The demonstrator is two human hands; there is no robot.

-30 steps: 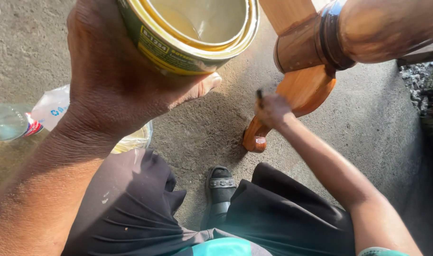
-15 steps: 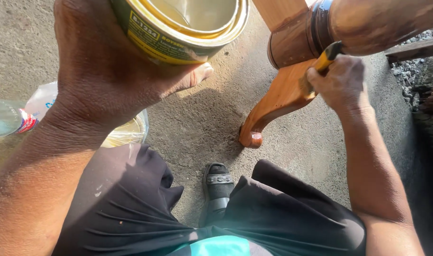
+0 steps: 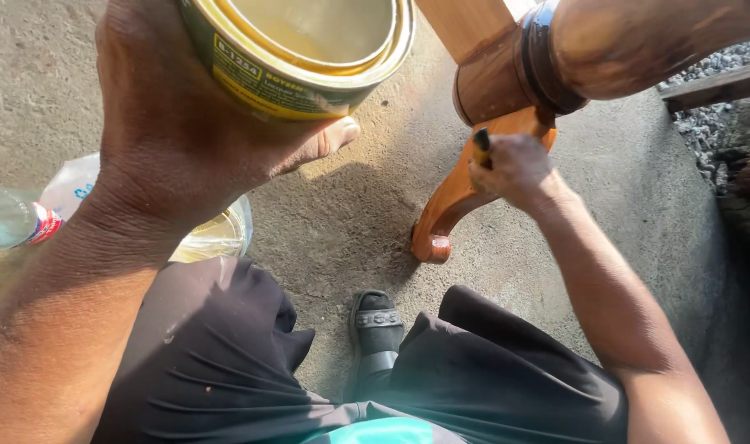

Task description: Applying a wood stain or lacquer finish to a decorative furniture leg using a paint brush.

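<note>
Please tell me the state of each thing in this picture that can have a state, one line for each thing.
Can: open, no lid, tilted, pale liquid inside, in the left hand's grip.
Brush: gripped in the right hand, only the dark handle end shows.
Wooden leg: glossy, foot on the concrete.
Plastic bottle: lying on the ground.

- The open can [image 3: 297, 53] in the left hand [image 3: 186, 140] is cut off at the top edge.
- The right hand [image 3: 514, 168] hides most of a dark-tipped handle [image 3: 481, 146].
</note>
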